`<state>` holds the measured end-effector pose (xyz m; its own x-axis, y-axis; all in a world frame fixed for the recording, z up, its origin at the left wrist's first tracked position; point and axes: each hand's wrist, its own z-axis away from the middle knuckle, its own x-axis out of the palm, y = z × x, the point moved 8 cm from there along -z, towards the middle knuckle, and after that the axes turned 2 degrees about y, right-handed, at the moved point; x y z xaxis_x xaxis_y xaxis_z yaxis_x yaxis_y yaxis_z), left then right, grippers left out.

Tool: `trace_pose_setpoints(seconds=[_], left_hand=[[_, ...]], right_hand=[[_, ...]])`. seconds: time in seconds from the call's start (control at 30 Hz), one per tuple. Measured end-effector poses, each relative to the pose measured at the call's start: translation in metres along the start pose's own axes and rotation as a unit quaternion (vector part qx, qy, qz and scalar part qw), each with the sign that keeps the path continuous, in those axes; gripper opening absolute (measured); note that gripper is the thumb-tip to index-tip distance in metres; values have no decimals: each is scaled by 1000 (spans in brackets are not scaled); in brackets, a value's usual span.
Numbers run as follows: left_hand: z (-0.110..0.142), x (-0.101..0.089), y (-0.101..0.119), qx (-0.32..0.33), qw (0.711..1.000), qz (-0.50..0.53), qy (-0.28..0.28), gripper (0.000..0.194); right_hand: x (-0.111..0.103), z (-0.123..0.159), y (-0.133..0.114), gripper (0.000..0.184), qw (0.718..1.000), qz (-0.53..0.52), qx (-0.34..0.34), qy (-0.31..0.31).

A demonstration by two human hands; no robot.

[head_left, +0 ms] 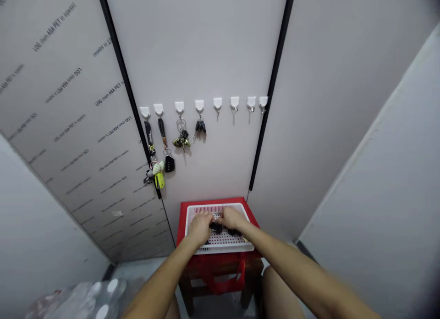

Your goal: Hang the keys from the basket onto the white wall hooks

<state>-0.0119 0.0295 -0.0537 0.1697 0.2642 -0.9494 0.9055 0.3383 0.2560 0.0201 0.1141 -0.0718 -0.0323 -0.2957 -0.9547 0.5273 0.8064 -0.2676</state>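
Both my hands are inside a white plastic basket (225,249) with a perforated bottom. My left hand (200,227) has its fingers closed on a black key fob (216,227) over the basket floor. Beside it, my right hand (232,218) pinches at the same bunch from the other side, its fingertips partly hidden. Another dark object (234,232) lies in the basket under my right wrist; its kind is hard to make out.
Under the basket, a red cloth (181,222) covers a wooden stool (187,282). White hooks (217,101) line the wall, the left ones holding keys, including a black car key (169,163) and a yellow-green fob (159,180). Plastic bottles (112,287) stand at lower left.
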Motion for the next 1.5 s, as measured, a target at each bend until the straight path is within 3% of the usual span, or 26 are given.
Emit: trace_pose_setpoints(seconds=[0.2, 0.4, 0.53, 0.73, 0.87, 1.03, 1.13, 1.27, 1.4, 1.5], left_hand=[[6, 16, -10, -42, 997, -17, -66, 21], [9, 12, -15, -54, 996, 7, -65, 17], [11, 23, -17, -75, 990, 61, -105, 18], [14, 34, -22, -127, 965, 169, -157, 13], [15, 30, -28, -145, 968, 163, -127, 10], [9, 24, -27, -136, 953, 269, -34, 21], [-8, 2, -11, -74, 909, 408, 43, 22], [-42, -53, 7, -31, 853, 505, 129, 22], [-75, -129, 18, -38, 863, 442, 240, 25], [-85, -181, 31, -24, 896, 330, 296, 26]], right_hand=[[10, -4, -22, 25, 999, 34, 5, 6], [7, -1, -12, 29, 999, 5, 34, 32], [15, 1, -14, 29, 1000, 4, 25, 5], [16, 6, -29, 33, 999, 18, 11, 32], [14, 7, -33, 39, 999, -19, 5, 48], [-2, 6, -21, 36, 969, -225, 29, 92], [-28, 5, -24, 28, 934, -343, -8, 101], [-106, 10, -27, 27, 891, -395, -57, 219], [-196, 26, -35, 23, 839, -358, -109, 396], [-237, 30, -41, 19, 790, -378, -151, 458]])
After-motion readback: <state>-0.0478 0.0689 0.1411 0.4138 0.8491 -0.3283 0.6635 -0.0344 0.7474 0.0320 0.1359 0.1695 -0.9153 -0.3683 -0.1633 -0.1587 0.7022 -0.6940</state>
